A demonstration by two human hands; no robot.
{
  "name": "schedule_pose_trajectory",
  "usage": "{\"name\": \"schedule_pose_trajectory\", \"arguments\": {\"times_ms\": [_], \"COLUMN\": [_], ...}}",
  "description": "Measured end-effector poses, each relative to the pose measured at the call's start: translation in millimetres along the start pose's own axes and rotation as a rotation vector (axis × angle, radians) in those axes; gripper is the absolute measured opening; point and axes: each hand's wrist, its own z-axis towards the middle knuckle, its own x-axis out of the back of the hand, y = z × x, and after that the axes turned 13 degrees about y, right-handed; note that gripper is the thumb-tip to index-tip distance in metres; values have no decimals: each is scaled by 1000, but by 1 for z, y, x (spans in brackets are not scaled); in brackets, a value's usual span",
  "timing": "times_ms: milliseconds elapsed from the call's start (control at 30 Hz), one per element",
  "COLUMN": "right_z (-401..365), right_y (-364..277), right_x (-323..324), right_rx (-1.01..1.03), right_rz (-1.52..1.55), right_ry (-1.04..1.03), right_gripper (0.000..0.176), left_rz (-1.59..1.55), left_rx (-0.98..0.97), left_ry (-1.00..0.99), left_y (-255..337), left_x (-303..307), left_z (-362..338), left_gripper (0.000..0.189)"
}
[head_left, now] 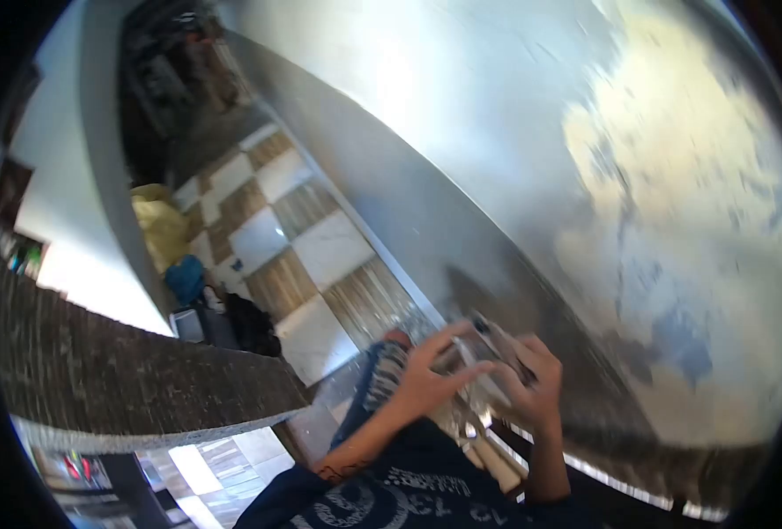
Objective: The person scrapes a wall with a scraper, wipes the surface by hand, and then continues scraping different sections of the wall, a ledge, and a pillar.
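Observation:
My left hand is in front of my body, its thumb and index finger closed around a small, blurred item. My right hand is curled close beside it, fingers bent around the other side. Between the two hands shows a pale, narrow piece with a small dark end near the left fingertips. Motion blur smears it, so I cannot tell what kind of thing it is.
A pale wall with peeling paint rises on the right. The checkered tile floor runs down a passage. On the left stand a dark stone-like ledge, a yellow bag, a blue bundle and a black bag.

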Motion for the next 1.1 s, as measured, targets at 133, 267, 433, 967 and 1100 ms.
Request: {"name": "schedule_pose_trajectory", "arguments": {"times_ms": [133,267,433,967,1100], "right_z": [6,7,4,68,79], "right_y": [-5,-11,17,-64,-63], "right_x": [0,-6,-7,75,91], "right_rx": [-8,-197,-270,59,173], "right_rz": [119,112,146,426,318], "right_ry": [-21,2,-5,135,207], "right_gripper": [20,10,13,47,50], "left_rz": [-347,-403,-267,188,286], "left_rx": [234,255,189,-1081,-1300], "left_ry": [26,33,51,417,535], "left_y": [9,9,-2,165,215], "left_x": [-8,-8,-17,37,38], "left_z": [18,29,44,197,261], "left_gripper": [34,23,21,44,57]}}
